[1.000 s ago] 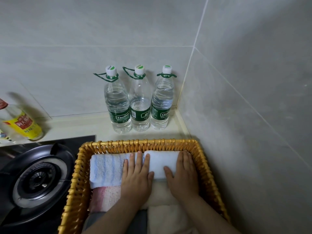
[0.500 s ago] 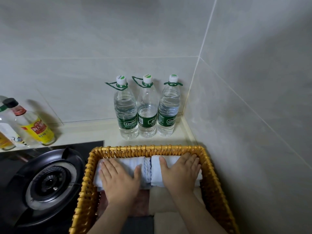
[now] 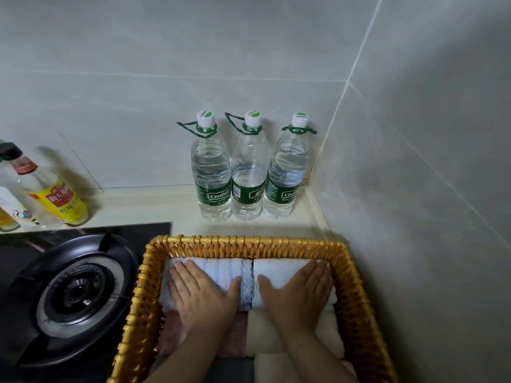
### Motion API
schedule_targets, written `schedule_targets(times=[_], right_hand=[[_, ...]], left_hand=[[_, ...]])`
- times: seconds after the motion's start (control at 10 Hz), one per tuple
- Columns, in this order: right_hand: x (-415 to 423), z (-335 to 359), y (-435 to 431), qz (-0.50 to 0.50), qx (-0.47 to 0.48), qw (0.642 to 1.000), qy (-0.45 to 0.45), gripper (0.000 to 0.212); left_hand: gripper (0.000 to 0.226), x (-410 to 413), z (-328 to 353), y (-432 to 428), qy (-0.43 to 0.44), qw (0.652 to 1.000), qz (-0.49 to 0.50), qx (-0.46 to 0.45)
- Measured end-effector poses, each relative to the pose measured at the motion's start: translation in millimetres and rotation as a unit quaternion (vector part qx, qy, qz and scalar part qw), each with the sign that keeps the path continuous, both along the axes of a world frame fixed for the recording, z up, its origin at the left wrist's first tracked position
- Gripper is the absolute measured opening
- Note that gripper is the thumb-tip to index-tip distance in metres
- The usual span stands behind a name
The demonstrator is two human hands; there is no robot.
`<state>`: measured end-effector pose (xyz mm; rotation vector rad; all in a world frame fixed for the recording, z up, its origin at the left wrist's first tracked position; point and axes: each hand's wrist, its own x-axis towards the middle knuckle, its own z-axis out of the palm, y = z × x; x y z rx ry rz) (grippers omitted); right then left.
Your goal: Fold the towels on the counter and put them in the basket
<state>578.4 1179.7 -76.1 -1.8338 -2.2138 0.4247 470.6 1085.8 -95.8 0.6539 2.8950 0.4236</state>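
A yellow wicker basket (image 3: 243,242) stands on the counter in the corner. At its far end lie two folded towels side by side: a pale blue striped towel (image 3: 218,269) on the left and a white towel (image 3: 276,268) on the right. My left hand (image 3: 203,293) presses flat on the blue towel with fingers straight. My right hand (image 3: 300,291) presses flat on the white one. Nearer to me the basket holds a folded pink towel (image 3: 235,341), a cream towel (image 3: 262,335) and a grey one (image 3: 229,371), partly hidden by my forearms.
Three water bottles (image 3: 249,172) stand against the back wall behind the basket. A gas burner (image 3: 74,294) on a black hob lies just left of the basket. Sauce bottles (image 3: 52,194) stand at the far left. The tiled side wall runs close along the basket's right.
My hands spread apart from the white towel: the left went onto the blue towel, the right further right on the white one. The blue towel now lies tighter beside the white one.
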Motion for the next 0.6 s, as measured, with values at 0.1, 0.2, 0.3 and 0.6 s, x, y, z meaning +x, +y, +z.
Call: schedule_targets(times=[0.1,0.2,0.3,0.6], right_hand=[[-1.1,-2.7,0.6,0.001,0.002,1.0,-0.005,0.13],[1.3,3.9,0.7,0.008,-0.006,1.0,-0.001,0.128],[4.9,17.5,0.9,0.024,-0.013,1.0,0.009,0.121],[27.4,74.2,10.1,0.109,-0.027,0.979,0.172,0.063]], left_hand=[[0.119,-0.8,1.1,0.8,-0.009,1.0,-0.004,-0.004],[0.117,-0.5,6.6,-0.3,0.005,1.0,-0.011,0.006],[0.114,0.3,20.1,-5.6,0.019,1.0,-0.014,-0.006],[0.111,-3.8,80.2,-27.0,0.012,0.997,-0.067,0.043]])
